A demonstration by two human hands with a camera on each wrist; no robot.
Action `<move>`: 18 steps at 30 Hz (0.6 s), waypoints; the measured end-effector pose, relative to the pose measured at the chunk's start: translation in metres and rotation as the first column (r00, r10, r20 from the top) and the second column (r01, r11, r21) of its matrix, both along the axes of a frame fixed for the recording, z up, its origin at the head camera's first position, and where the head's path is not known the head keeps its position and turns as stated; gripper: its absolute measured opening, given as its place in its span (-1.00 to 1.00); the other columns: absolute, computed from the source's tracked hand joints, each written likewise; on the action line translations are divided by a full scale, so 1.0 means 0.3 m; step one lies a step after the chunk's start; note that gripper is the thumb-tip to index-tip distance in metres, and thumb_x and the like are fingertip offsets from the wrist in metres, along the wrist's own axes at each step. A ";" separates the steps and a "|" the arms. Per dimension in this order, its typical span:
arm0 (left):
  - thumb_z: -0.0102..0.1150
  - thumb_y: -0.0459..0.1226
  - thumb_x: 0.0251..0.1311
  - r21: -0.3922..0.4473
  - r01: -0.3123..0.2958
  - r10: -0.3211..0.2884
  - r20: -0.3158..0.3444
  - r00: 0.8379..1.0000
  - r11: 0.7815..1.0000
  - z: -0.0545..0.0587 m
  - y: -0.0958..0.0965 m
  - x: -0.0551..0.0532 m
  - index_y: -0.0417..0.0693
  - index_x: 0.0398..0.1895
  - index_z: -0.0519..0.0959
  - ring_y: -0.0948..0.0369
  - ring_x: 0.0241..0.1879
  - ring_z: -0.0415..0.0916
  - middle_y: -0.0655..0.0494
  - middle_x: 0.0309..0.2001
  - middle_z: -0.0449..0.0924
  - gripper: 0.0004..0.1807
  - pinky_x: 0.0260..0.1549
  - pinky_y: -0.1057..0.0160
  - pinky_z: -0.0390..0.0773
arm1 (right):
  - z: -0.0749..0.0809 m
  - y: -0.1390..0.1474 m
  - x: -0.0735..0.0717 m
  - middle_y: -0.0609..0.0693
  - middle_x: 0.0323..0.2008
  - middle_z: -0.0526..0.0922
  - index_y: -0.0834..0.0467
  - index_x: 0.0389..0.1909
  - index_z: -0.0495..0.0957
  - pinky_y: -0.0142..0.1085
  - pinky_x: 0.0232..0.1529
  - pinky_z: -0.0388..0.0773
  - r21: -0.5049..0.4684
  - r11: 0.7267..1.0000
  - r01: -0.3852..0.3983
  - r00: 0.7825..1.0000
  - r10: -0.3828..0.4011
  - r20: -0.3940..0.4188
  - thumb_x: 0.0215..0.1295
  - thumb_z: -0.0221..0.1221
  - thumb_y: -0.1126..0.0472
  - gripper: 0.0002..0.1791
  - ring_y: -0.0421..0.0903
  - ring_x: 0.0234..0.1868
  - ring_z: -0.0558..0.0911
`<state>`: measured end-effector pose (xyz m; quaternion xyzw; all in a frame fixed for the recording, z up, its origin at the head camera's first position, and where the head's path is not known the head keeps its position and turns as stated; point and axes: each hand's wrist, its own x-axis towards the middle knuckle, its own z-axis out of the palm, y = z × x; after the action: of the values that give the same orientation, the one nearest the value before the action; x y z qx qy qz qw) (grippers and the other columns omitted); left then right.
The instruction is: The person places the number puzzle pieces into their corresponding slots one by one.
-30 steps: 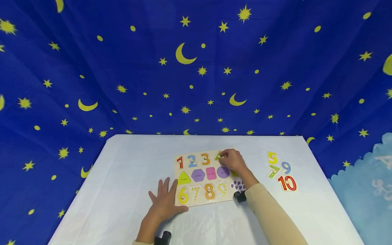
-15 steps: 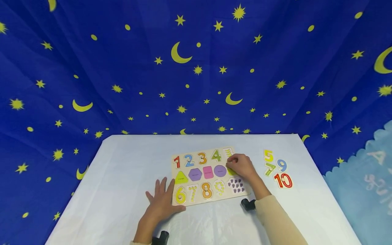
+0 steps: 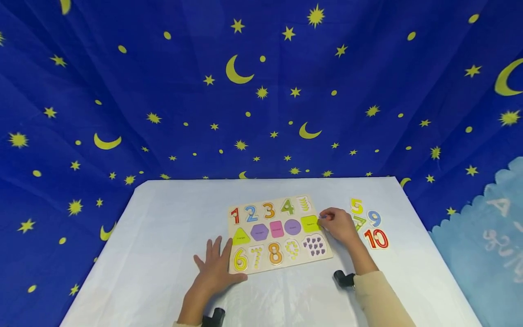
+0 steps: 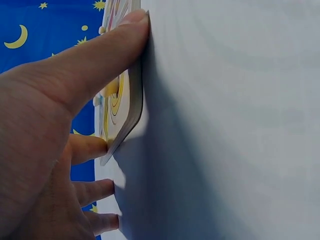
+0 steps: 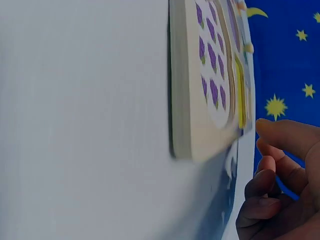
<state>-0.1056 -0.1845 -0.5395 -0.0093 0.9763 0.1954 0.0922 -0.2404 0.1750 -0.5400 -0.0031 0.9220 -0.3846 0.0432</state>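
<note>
A wooden number puzzle board [image 3: 265, 268] lies on the table, with number pieces 1, 2, 3, 4, 6 and 8 seated in it. My left hand [image 3: 215, 271] rests at its left end, fingers spread and thumb along the near edge. In the left wrist view, the thumb [image 4: 100, 57] lies against the board's edge. My right hand [image 3: 340, 224] is just off the board's right side, near the yellow square; its fingers are loosely bent with nothing seen between them. To its right lie loose number pieces: yellow 5 [image 3: 357, 206], green 7 [image 3: 359, 221], blue 9 [image 3: 373, 218] and red 10 [image 3: 376, 238].
The board stands on a white-covered table [image 3: 171, 218]. Behind it hangs a blue cloth [image 3: 196, 100] with yellow stars and moons. A light-blue panel [image 3: 486, 240] with white markings is at the right. Each wrist bears a small black device [image 3: 343, 279].
My right hand has left the green 4, which now sits in its slot, and moved right past the yellow square toward the loose pieces. The left hand stays at the board.
</note>
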 end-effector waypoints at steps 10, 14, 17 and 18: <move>0.46 0.23 -0.29 0.007 0.002 -0.002 0.001 1.000 1.000 -0.010 -0.001 0.000 -0.08 0.48 0.12 -0.31 0.42 -0.35 -0.27 0.46 -0.10 0.24 0.04 -0.59 -0.33 | -0.011 0.082 0.047 0.01 -0.45 0.51 0.22 -0.13 0.63 -0.24 -0.42 0.35 0.028 0.995 0.101 0.994 -0.100 -0.044 0.17 0.28 0.13 -0.70 -0.06 -0.44 0.45; 0.47 0.23 -0.29 0.007 0.004 -0.004 0.001 1.000 1.000 -0.006 -0.003 -0.002 -0.09 0.48 0.12 -0.31 0.41 -0.35 -0.27 0.46 -0.10 0.24 0.04 -0.59 -0.33 | -0.020 0.112 0.055 0.00 -0.47 0.51 0.22 -0.14 0.63 -0.25 -0.46 0.33 0.046 0.989 0.144 0.987 -0.139 -0.082 0.16 0.28 0.13 -0.70 -0.07 -0.47 0.44; 0.46 0.23 -0.28 0.009 0.004 -0.004 0.002 1.000 1.000 -0.005 -0.001 -0.003 -0.08 0.48 0.12 -0.30 0.42 -0.35 -0.27 0.46 -0.11 0.24 0.05 -0.58 -0.33 | -0.024 0.142 0.064 0.00 -0.48 0.50 0.21 -0.13 0.63 -0.24 -0.47 0.30 0.057 0.982 0.181 0.980 -0.175 -0.096 0.16 0.27 0.13 -0.70 -0.07 -0.48 0.43; 0.46 0.23 -0.28 0.006 0.004 -0.004 -0.002 1.000 1.000 -0.004 -0.002 -0.002 -0.09 0.48 0.13 -0.31 0.41 -0.33 -0.27 0.46 -0.10 0.24 0.05 -0.59 -0.32 | -0.027 0.153 0.067 0.00 -0.48 0.50 0.22 -0.13 0.63 -0.24 -0.47 0.30 0.057 0.980 0.189 0.978 -0.183 -0.095 0.16 0.27 0.13 -0.69 -0.07 -0.47 0.43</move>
<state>-0.1062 -0.1851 -0.5408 -0.0070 0.9758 0.1982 0.0916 -0.2203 0.2209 -0.5480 0.0672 0.9315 -0.3559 -0.0343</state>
